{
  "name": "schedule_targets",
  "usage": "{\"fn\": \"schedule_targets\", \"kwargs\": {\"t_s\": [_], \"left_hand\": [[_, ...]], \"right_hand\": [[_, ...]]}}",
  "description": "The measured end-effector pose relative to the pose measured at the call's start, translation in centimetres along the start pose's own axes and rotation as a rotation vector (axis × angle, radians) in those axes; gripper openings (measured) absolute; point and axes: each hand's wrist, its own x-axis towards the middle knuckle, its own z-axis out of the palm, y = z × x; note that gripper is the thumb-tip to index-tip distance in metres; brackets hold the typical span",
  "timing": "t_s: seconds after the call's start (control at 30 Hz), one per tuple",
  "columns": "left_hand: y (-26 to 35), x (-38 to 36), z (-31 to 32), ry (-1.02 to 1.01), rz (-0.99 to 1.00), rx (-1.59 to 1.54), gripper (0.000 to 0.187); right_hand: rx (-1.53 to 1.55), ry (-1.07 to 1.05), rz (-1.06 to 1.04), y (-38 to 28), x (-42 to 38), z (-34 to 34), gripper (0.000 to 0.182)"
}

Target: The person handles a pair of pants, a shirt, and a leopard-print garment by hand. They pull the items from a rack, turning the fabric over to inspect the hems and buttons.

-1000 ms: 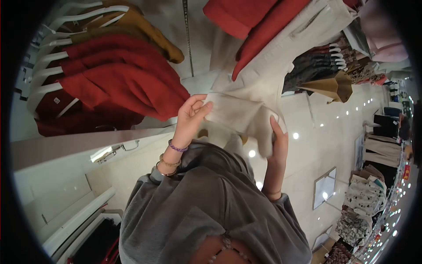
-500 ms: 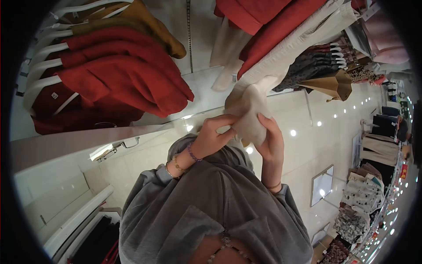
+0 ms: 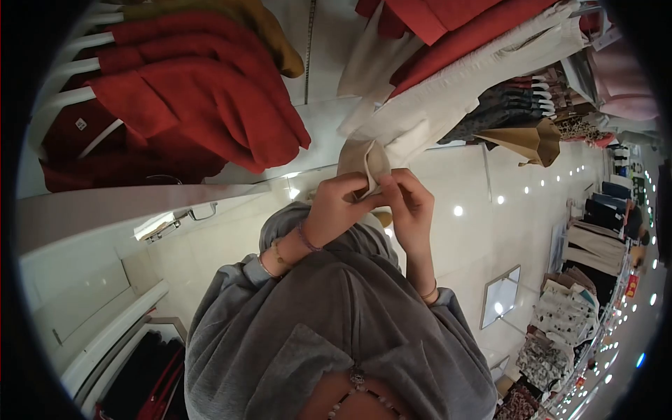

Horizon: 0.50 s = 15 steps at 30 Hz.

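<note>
A pair of cream trousers [image 3: 448, 98] hangs from the rack at the upper middle, with its lower leg end drawn down toward my body. My left hand [image 3: 337, 210] pinches the left side of that leg's hem [image 3: 376, 159]. Close beside it, my right hand [image 3: 411, 210] grips the hem's right side with thumb and fingers together. The fabric stands folded between the hands, so a narrow opening shows. My fingers partly cover the edge of the cloth.
Red tops [image 3: 203, 98] hang on white hangers at the left, above a pale shelf edge [image 3: 140, 210]. Red garments [image 3: 448, 56] hang beside the trousers. A brown paper-like cone [image 3: 532, 142] is at the right. Racks of clothes [image 3: 574, 308] line the far right, past the shiny tiled floor [image 3: 455, 245].
My right hand has moved up and left, next to my left hand. The hem, earlier spread loosely between the hands, is now pinched and folded with its opening facing up.
</note>
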Motion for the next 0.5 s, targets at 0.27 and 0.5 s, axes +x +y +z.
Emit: {"fn": "schedule_targets", "kwargs": {"t_s": [0.27,0.5], "left_hand": [[-2.1,0.6,-2.5,-0.005,-0.409,-0.984,0.021],[0.2,1.8,-2.1,-0.086,-0.724,-1.305,0.037]], "right_hand": [[1.145,0.029,0.530,-1.7,0.9,-5.1,0.034],[1.056,-0.203,0.532,1.5,-0.6,-4.1,0.040]]}}
